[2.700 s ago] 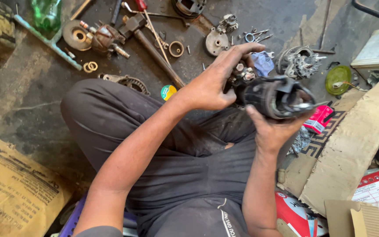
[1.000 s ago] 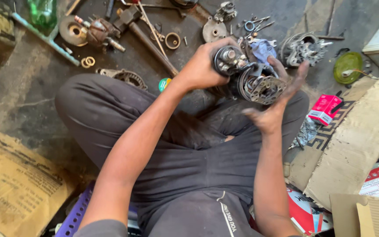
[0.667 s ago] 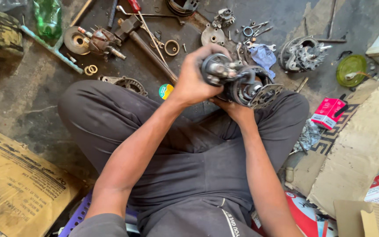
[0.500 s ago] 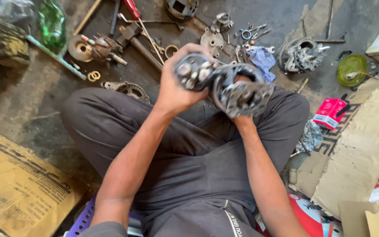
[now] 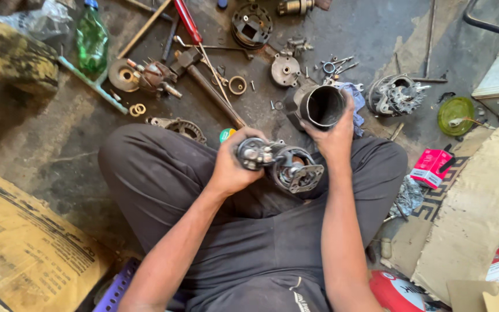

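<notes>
I sit cross-legged on a dirty floor in dark trousers. My left hand (image 5: 231, 164) grips a greasy metal motor assembly (image 5: 281, 163) with a round end plate, held above my lap. My right hand (image 5: 335, 134) holds a hollow dark cylindrical housing (image 5: 321, 106) a little higher and farther out, its open end facing me. The housing and the assembly are apart.
Loose parts lie on the floor ahead: a hammer (image 5: 206, 84), a red-handled screwdriver (image 5: 187, 21), a green bottle (image 5: 92, 40), a rotor (image 5: 145, 75), rings, bolts, another motor part (image 5: 397, 95), a green lid (image 5: 456, 115). Cardboard (image 5: 24, 242) lies left and cardboard (image 5: 477, 202) lies right; a pink box (image 5: 431, 167).
The two pieces were held together in both hands; now the cylindrical housing is off in my right hand and the inner assembly stays in my left.
</notes>
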